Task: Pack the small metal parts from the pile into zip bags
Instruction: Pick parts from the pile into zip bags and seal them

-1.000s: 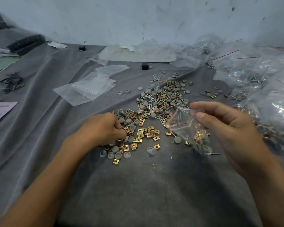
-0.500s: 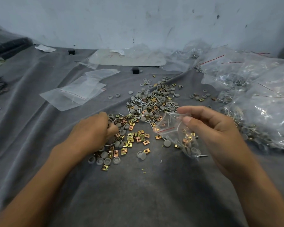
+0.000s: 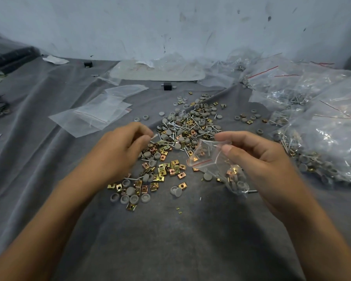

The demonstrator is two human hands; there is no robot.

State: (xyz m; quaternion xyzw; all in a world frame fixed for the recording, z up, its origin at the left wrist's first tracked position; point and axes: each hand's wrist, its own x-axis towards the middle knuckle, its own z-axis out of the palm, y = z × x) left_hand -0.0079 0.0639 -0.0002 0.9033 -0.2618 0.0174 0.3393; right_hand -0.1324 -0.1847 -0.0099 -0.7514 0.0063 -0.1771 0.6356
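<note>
Grey cloth bears pile; right hand pinches zip bag, left hand pinches a screw

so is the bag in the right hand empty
No, the zip bag in the right hand holds grey caps and brass clips near its bottom.
</note>
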